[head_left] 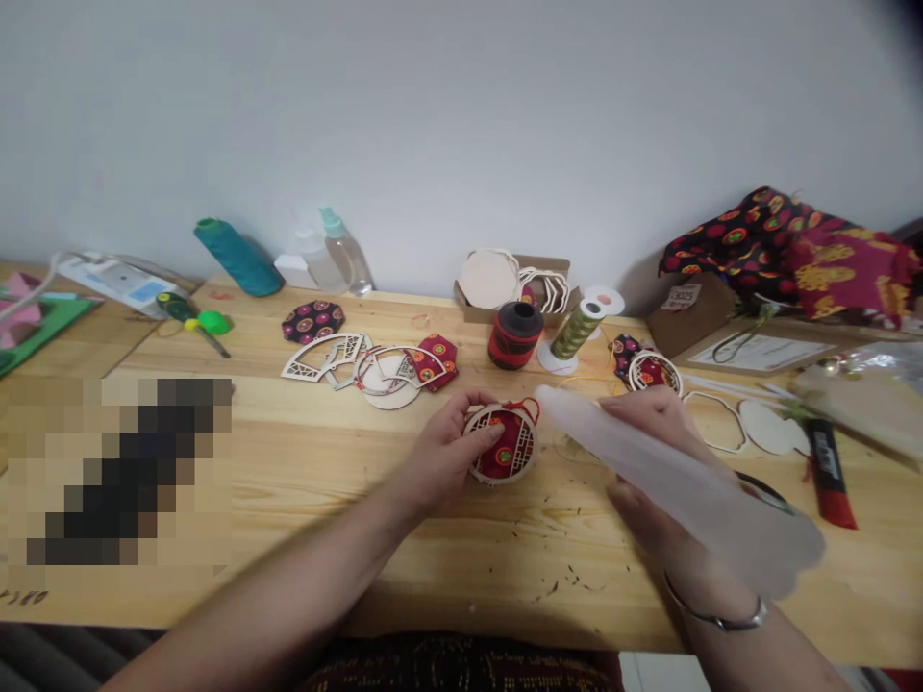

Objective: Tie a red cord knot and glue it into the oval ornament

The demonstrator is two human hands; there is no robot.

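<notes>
My left hand [445,452] rests on the wooden table [303,500], fingers curled around a round wooden lattice ornament [505,444] backed with red patterned fabric and a red cord loop. My right hand [649,452] is closed around a long translucent white glue bottle [678,481], whose nozzle points left toward the ornament's upper right edge. A thin bracelet sits on my right wrist.
Fan-shaped wooden cutouts and fabric pieces [375,365] lie behind the ornament. A black-red thread spool [514,334], a green-gold spool [577,332], a teal spool [237,258], clear bottles [338,255], a cardboard box of cutouts [511,284] and patterned fabric [785,245] stand further back.
</notes>
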